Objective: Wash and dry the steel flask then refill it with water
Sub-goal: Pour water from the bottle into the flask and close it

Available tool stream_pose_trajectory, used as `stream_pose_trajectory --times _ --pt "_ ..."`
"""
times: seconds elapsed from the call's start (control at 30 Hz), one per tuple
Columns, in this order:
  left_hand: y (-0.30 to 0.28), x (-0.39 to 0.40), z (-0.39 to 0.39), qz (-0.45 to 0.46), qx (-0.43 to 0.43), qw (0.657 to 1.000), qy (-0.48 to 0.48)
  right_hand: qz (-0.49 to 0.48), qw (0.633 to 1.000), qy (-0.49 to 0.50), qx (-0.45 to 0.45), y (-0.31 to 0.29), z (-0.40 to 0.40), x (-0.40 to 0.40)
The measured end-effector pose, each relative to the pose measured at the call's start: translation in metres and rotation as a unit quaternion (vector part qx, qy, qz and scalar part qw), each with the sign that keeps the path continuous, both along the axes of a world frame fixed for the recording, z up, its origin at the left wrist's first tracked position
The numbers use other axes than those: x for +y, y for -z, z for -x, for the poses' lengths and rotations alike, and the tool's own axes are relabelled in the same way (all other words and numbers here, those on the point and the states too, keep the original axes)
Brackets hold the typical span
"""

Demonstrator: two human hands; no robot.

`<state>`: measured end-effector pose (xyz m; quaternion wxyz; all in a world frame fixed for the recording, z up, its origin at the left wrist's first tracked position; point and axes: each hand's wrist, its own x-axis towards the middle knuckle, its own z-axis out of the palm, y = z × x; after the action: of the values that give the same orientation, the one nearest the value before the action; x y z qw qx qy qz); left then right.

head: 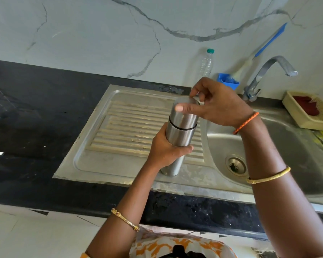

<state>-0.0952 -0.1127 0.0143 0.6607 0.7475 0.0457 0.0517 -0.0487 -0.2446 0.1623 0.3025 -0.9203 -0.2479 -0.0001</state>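
The steel flask (179,135) stands upright on the drainboard of the steel sink (104,146), just left of the basin. My left hand (165,149) grips the flask's body around the middle. My right hand (216,105) holds the steel cap (186,116) at the flask's top, with thumb in front and fingers curled behind it. A dark ring shows where the cap meets the body. The tap (268,73) stands at the back right of the basin, and no water runs from it.
A clear plastic bottle with a green cap (206,64) stands against the marble wall. A blue holder (227,81) with a blue-handled brush (265,45) sits beside the tap. A cream tray (309,112) with red scrub material lies at far right. Black countertop (26,118) extends left.
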Motion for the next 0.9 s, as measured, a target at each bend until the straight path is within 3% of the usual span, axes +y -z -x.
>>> stream_pose_trajectory --times 0.13,0.23,0.33,0.43,0.5,0.6,0.77,0.9 --pt "-0.002 0.000 -0.001 0.002 -0.003 1.000 -0.004 -0.120 0.967 -0.129 0.185 0.020 -0.014 -0.008" --pt "-0.004 -0.001 0.000 0.006 -0.002 1.000 -0.007 -0.170 0.944 -0.184 0.216 0.035 -0.016 -0.012" --pt "-0.007 -0.005 -0.002 -0.006 0.005 0.999 -0.035 -0.233 0.959 -0.073 0.146 0.041 -0.009 -0.002" --pt "-0.016 -0.010 -0.006 -0.021 0.001 0.999 -0.048 -0.197 0.972 0.124 0.015 0.045 0.002 0.015" --pt "-0.022 -0.009 -0.012 -0.035 -0.006 0.999 -0.037 -0.218 0.963 0.153 0.030 0.041 0.000 0.016" --pt "-0.043 -0.001 -0.020 -0.052 -0.001 0.998 0.020 -0.381 0.906 0.014 0.184 0.026 -0.013 -0.007" --pt "-0.084 0.013 -0.034 0.009 0.040 0.963 0.265 -0.390 0.851 -0.230 0.264 0.017 -0.042 -0.023" --pt "-0.101 0.005 -0.047 -0.015 0.052 0.951 0.303 -0.449 0.821 -0.240 0.259 0.012 -0.048 -0.017"
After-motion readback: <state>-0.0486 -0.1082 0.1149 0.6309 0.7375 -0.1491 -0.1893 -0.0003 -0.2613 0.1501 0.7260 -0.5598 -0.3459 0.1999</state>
